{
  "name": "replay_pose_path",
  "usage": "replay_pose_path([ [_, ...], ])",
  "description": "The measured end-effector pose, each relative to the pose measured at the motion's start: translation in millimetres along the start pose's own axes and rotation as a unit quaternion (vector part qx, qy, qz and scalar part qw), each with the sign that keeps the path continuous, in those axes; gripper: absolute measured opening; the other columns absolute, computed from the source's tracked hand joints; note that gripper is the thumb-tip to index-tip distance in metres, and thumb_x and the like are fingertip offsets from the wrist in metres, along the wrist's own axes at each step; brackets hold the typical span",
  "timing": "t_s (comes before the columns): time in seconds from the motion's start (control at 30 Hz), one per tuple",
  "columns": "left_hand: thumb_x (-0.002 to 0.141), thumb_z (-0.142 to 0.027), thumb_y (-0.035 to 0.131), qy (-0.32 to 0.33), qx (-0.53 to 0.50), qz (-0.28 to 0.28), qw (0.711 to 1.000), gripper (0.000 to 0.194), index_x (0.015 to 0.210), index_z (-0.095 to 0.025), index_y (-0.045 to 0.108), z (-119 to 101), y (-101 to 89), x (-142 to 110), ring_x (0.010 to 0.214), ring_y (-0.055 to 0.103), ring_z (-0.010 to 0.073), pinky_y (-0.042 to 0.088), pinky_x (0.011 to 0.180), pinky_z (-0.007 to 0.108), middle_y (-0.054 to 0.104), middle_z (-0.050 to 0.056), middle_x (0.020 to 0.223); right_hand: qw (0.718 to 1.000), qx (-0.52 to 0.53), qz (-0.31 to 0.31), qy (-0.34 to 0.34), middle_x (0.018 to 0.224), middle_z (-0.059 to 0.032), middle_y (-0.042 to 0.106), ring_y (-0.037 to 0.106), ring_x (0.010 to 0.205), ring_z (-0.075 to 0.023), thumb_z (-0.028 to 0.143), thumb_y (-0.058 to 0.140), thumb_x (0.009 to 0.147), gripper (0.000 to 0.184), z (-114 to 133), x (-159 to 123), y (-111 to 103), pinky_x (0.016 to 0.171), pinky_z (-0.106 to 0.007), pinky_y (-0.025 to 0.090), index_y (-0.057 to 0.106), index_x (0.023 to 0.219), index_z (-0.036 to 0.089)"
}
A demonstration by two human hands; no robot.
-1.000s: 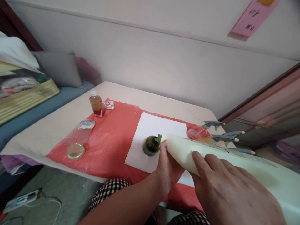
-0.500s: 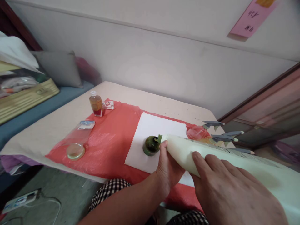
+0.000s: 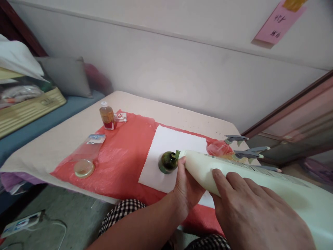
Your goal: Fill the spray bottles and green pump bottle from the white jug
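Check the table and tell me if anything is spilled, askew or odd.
Dark specks lie scattered on the far right part of the table; they look like stray bits, too small to identify. No spill shows on the visible white cloth around the green bottle, where the pale bottle's tip points.

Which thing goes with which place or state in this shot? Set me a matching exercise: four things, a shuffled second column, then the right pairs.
Things
1. large pale bottle
2. small green bottle
3. pink paper
4. round dish

Places and states
A. up on the wall
B. at the left part of the red sheet
C. tilted, held with the left hand and right hand
D. standing on the white cloth

Pairs: 1-C, 2-D, 3-A, 4-B
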State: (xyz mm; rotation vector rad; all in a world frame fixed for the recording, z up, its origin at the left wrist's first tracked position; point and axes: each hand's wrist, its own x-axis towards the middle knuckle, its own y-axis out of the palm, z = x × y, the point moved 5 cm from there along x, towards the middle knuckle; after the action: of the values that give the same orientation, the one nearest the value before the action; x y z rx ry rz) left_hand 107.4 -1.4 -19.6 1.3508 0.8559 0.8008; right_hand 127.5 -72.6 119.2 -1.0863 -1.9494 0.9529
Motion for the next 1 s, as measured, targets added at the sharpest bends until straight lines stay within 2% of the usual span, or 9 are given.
replay_pose_path([
  [0.1,0.091,-0.064,0.047,0.000,-0.003,0.000,1.000,0.068,0.127,-0.009,0.063,0.3,-0.3,0.0,0.124,0.058,0.0328,0.045,0.103,0.038,0.067,0.016,0.126,1.000,-0.004,0.001,0.006,0.075,-0.0058,0.061,0.059,0.066,-0.0239,0.011,0.063,0.071,0.026,1.2,2.4,-0.6,0.065,-0.038,0.047,0.067,0.095,0.018],
  [0.33,0.091,-0.063,0.049,0.004,-0.006,0.002,1.000,0.066,0.125,-0.008,0.063,0.1,-0.6,0.5,0.125,0.058,0.0319,0.045,0.105,0.038,0.069,0.016,0.121,1.000,-0.007,-0.007,0.000,0.075,-0.0053,0.060,0.059,0.067,-0.0240,0.010,0.063,0.069,0.030,1.2,1.5,-0.8,0.064,-0.038,0.046,0.067,0.097,0.018],
  [0.53,0.089,-0.065,0.050,0.001,0.007,-0.004,1.000,0.068,0.126,-0.009,0.063,0.0,0.2,-0.3,0.123,0.059,0.0337,0.047,0.102,0.040,0.067,0.017,0.127,1.000,-0.003,-0.001,-0.005,0.076,-0.0056,0.061,0.059,0.068,-0.0240,0.012,0.063,0.072,0.026,1.5,0.8,-0.9,0.066,-0.039,0.047,0.067,0.097,0.018],
  [0.8,0.088,-0.067,0.049,0.002,0.020,-0.016,1.000,0.067,0.121,-0.010,0.064,-0.1,-0.8,-1.2,0.119,0.061,0.0338,0.047,0.100,0.041,0.068,0.017,0.124,1.000,-0.009,-0.003,-0.002,0.076,-0.0053,0.060,0.060,0.068,-0.0241,0.004,0.058,0.064,0.038,0.4,-0.4,1.2,0.065,-0.038,0.046,0.067,0.098,0.018],
  [1.0,0.088,-0.066,0.050,0.004,0.008,-0.007,1.000,0.067,0.121,-0.010,0.065,0.0,-0.5,0.8,0.119,0.061,0.0331,0.047,0.100,0.039,0.067,0.017,0.126,1.000,-0.005,-0.005,-0.001,0.075,-0.0052,0.061,0.060,0.067,-0.0239,0.007,0.061,0.067,0.031,0.5,0.8,0.5,0.065,-0.038,0.046,0.066,0.095,0.018],
])
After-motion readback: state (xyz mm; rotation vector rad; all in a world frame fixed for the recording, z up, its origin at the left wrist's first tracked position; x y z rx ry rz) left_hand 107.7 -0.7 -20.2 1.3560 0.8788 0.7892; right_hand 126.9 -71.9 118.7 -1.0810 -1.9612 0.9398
